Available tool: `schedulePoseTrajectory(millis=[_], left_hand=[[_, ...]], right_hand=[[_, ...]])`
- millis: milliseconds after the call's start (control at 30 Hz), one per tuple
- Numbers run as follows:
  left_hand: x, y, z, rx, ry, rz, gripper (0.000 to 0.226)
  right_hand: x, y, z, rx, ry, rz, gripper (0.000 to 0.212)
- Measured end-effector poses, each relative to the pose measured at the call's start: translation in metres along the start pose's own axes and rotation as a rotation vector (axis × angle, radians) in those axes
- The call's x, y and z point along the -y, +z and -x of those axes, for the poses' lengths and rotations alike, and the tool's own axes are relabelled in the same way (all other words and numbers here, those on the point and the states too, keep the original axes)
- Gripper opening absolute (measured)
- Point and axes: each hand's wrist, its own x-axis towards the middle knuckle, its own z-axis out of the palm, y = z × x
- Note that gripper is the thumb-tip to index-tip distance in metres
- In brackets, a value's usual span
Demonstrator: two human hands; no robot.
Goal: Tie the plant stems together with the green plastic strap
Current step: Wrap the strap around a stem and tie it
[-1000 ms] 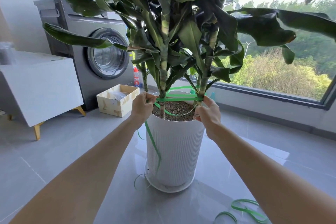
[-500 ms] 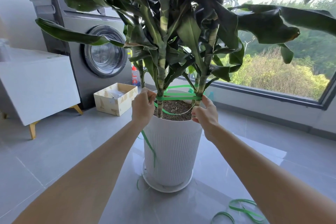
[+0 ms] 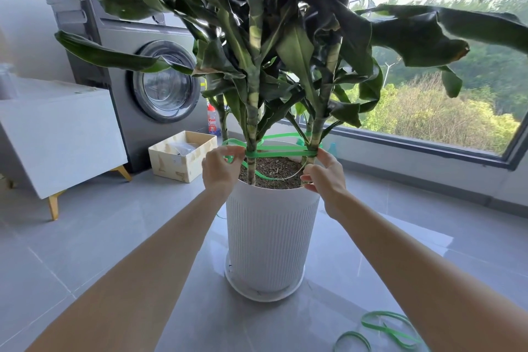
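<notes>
right, the green plastic strap (image 3: 281,153) is wound in flat bands round the plant stems (image 3: 253,120), just above the soil (image 3: 275,170). it runs taut from the left stem across to the right one, with more loops passing behind. a slack length dips over the soil and curves towards the right side.

the left hand (image 3: 221,170) is at the left stem, its grip clamped on the strap, fingertips pinching a bend of it just beside the stem. the right hand (image 3: 325,176) is at the right stem, thumb up against the bands, fingers curled by the rim. that grip looks closed on the slack length.

outward now. the stems stand in a tall white ribbed pot (image 3: 271,237), filled with dark soil nearly to the rim. the pot sits in a shallow white saucer (image 3: 263,294) on the grey tiled floor (image 3: 100,237). big dark leaves (image 3: 414,37) spread overhead.

back left, an open cardboard box (image 3: 171,164) lies on the floor with something clear and crinkled inside, i can't tell what. it's just in front of a grey washing machine (image 3: 114,46). a bottle (image 3: 213,123) with a red top stands beside the machine, partly behind leaves. a white cabinet (image 3: 57,137) is far left, and the window (image 3: 428,111) fills the right. spare coils (image 3: 385,328) of green strap lie on the floor at lower right, well apart from the pot.
</notes>
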Motion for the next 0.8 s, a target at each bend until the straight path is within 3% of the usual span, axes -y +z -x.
schedulePoseTrajectory(millis=[300,800], left_hand=[[-0.0092,-0.0018,0.0031,0.167,-0.153,0.329,0.026],[-0.0005,0.0055,-0.0067,0.391,-0.214,0.437,0.018]], right_hand=[[0.0017,0.0012,0.0015,-0.022,0.011,-0.019,0.066],[0.0020,-0.0008,0.0013,-0.034,0.025,-0.030,0.065]])
